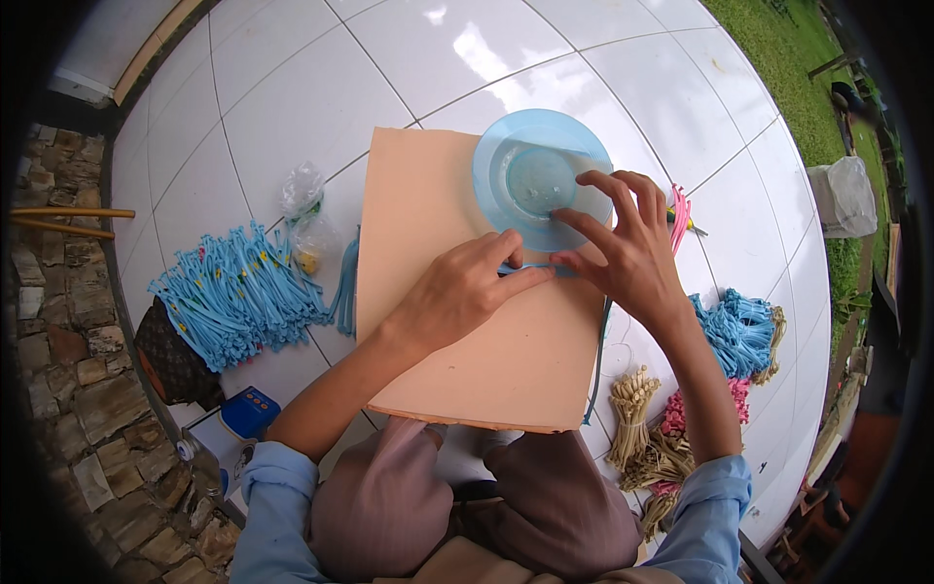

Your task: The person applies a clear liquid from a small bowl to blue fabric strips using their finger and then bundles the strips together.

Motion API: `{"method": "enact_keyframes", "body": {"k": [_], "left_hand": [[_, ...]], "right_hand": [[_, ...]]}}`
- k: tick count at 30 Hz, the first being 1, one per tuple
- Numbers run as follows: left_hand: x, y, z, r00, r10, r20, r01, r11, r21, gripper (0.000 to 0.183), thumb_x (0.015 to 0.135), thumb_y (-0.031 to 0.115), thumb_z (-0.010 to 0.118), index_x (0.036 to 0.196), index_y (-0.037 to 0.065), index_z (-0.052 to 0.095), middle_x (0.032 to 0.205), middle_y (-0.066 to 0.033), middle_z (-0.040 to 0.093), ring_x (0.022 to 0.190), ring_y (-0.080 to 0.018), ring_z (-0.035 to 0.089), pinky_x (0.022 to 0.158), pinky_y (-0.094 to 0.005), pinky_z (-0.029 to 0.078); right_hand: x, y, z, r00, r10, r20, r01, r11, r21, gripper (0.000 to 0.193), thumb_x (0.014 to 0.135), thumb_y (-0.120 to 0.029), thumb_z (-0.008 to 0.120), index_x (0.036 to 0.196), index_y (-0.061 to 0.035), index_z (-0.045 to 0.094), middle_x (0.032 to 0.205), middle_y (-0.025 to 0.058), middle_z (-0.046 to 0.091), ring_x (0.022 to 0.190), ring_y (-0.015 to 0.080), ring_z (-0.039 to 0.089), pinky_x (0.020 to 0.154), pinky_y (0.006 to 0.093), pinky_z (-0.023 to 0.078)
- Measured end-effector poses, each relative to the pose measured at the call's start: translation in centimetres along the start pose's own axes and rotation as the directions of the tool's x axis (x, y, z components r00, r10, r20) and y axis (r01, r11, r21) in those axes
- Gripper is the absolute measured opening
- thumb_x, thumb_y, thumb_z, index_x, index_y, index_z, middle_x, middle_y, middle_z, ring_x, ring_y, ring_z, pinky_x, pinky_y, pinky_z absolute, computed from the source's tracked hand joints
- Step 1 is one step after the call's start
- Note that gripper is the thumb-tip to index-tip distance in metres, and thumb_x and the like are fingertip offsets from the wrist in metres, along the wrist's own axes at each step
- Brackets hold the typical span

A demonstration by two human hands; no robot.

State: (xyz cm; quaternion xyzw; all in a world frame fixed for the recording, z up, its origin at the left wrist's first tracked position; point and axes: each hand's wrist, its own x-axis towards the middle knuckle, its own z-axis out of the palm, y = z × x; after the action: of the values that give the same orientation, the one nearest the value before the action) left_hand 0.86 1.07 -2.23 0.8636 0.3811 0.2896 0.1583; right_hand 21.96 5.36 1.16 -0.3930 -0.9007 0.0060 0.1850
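Note:
A peach-coloured board lies across my lap. On its far right part rests a light blue plate, with a small wet-looking patch in its middle. My left hand is closed at the near edge of the plate, thumb and forefinger pinching a thin blue strip. My right hand hovers over the plate's right side with fingers bent and apart. Its thumb is at the strip's right end; whether it touches the strip, I cannot tell.
Bundled blue strips lie on the tiles at the left, near a clear plastic bag and a blue box. At the right are more blue bundles, beige bundles, pink bundles and pink strips beside a pointed tool.

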Motion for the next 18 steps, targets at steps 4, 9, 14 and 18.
{"method": "enact_keyframes", "body": {"k": [4,9,14,18], "left_hand": [[0.0,0.1,0.0,1.000,-0.011,0.004,0.011,1.000,0.005,0.032,0.069,0.008,0.066,0.101,0.012,0.069,0.080,-0.0032,0.048,0.073,-0.0171,0.058,0.063,-0.0304,0.052],[0.0,0.0,-0.1,1.000,0.000,-0.004,0.000,1.000,0.001,0.031,0.069,0.007,0.066,0.099,0.012,0.069,0.080,-0.0033,0.048,0.072,-0.0174,0.058,0.063,-0.0306,0.052],[0.0,0.1,-0.1,1.000,-0.016,-0.008,0.016,1.000,-0.010,0.027,0.067,0.006,0.066,0.094,0.009,0.069,0.081,-0.0040,0.049,0.072,-0.0182,0.059,0.062,-0.0309,0.052],[0.1,0.0,0.0,1.000,-0.004,-0.015,0.004,1.000,-0.013,0.026,0.067,0.006,0.066,0.092,0.008,0.068,0.081,-0.0043,0.050,0.072,-0.0185,0.059,0.062,-0.0309,0.052]], "right_hand": [[0.0,0.0,-0.1,1.000,-0.002,0.011,0.002,0.999,0.034,0.041,0.062,-0.025,0.078,0.098,-0.0136,0.063,0.122,0.0066,0.044,0.112,0.0301,0.041,0.094,0.0463,0.035],[0.2,-0.9,-0.4,0.985,0.165,0.048,-0.171,0.971,0.166,0.047,0.063,-0.024,0.078,0.105,-0.0160,0.059,0.124,0.0073,0.042,0.113,0.0315,0.038,0.094,0.0459,0.035],[0.6,-0.8,-0.1,0.991,0.120,0.065,-0.126,0.987,0.097,0.046,0.067,-0.029,0.075,0.108,-0.0179,0.058,0.124,0.0091,0.041,0.114,0.0322,0.038,0.095,0.0462,0.034],[0.5,-0.5,0.1,0.997,0.051,0.058,-0.053,0.998,0.036,0.045,0.070,-0.035,0.072,0.110,-0.0186,0.058,0.124,0.0094,0.041,0.114,0.0325,0.038,0.096,0.0463,0.033]]}}
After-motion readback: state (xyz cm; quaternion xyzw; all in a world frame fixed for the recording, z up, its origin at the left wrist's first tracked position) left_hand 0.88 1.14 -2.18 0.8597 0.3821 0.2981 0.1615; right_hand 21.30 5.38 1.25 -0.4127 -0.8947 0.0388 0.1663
